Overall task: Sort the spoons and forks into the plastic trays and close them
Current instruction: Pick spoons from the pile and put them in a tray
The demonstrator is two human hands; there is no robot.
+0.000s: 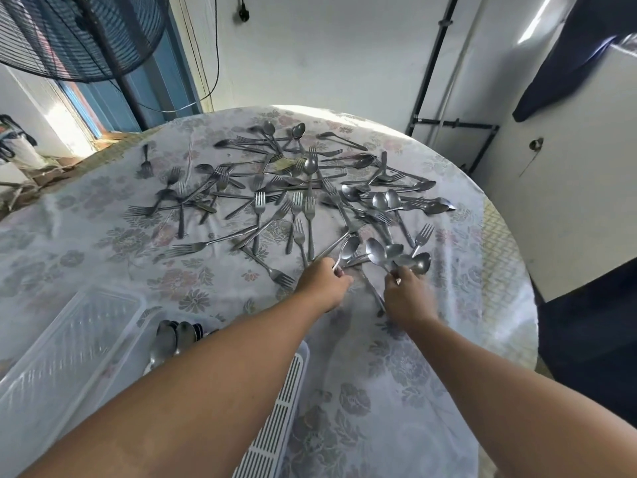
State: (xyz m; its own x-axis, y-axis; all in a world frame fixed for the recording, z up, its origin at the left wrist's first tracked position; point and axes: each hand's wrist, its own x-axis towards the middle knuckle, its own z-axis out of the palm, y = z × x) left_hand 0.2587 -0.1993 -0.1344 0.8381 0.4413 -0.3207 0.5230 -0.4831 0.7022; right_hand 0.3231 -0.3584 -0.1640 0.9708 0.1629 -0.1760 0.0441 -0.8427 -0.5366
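Nearest, at the lower left, a clear tray (51,357) is seen on the bench (396,391), which is covered by a flowered cloth. Just to its right, a few spoons (172,339) are lying in a second tray (275,419) with a slotted white wall, largely hidden by the left forearm.

Beyond the trays, both arms are stretched over the bench. The left hand (324,281) is curled round the handle of a spoon (348,248), whose bowl is pointed away from the person. The right hand (408,296) is clenched round the handles of a bunch of spoons (396,255), whose bowls are fanned out just beyond the fingers. The two hands are held close together but apart. A fork (275,272) is lying on the cloth just left of the left hand, and another fork (422,236) just beyond the right hand's bunch.

Farther off, the middle of the bench is strewn with a heap of forks and spoons (293,188), mixed and crossed over one another. A lone fork (146,163) is lying apart at the far left edge.

Behind the bench, a black fan (79,36) can be seen at the upper left, and pipes (431,74) are fixed to the white wall.
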